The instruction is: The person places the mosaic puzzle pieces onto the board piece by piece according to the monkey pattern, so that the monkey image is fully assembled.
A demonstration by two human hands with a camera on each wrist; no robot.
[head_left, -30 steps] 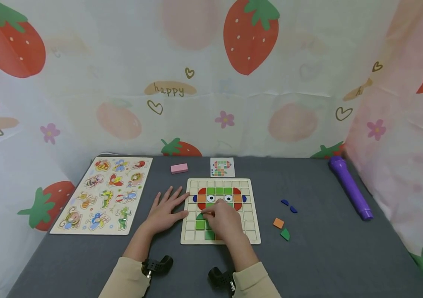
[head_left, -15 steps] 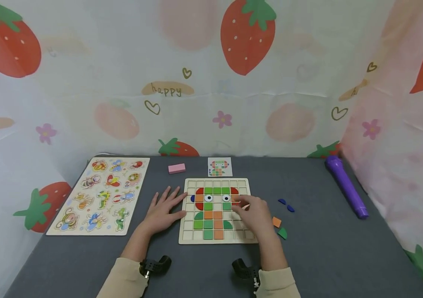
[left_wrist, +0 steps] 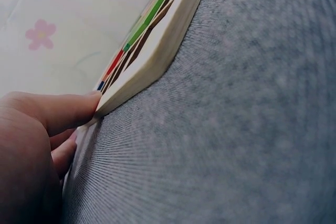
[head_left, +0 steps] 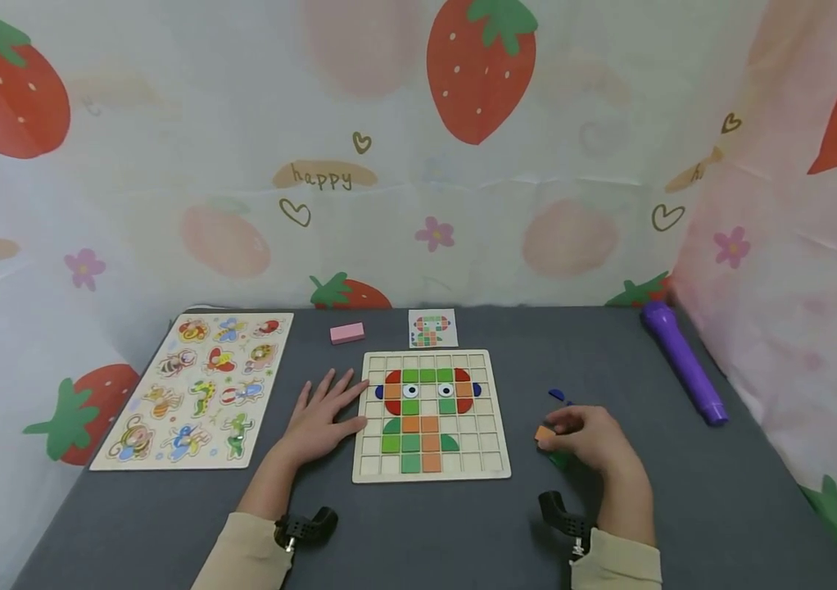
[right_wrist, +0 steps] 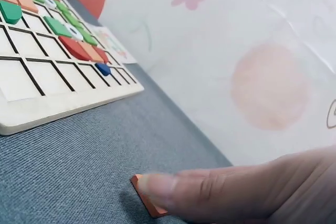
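A wooden grid board [head_left: 492, 459] lies on the table, holding coloured tiles laid out as a figure with two eye tiles. My left hand [head_left: 321, 422] rests flat with its fingers spread; in the left wrist view its thumb [left_wrist: 73, 111] touches the board's edge [left_wrist: 157, 61]. Right of the board, my right hand [head_left: 595, 442] pinches an orange square tile [head_left: 543, 433] between thumb and fingers. The right wrist view shows the thumb over that orange tile [right_wrist: 149, 203]. A green curved tile [head_left: 558, 460] and two blue half-round tiles [head_left: 556, 394] lie close by, partly hidden by the hand.
A small pattern card [head_left: 432, 329] sits behind the board, with a pink block [head_left: 347, 333] to its left. On the left lies an insect picture board [head_left: 197, 393]. A purple microphone-shaped object [head_left: 684, 365] lies at the right. Printed cloth hangs at the back.
My right hand has moved from the board's lower middle, past its right side, to the loose tiles at the right, and now holds the orange tile. My left hand stays in place.
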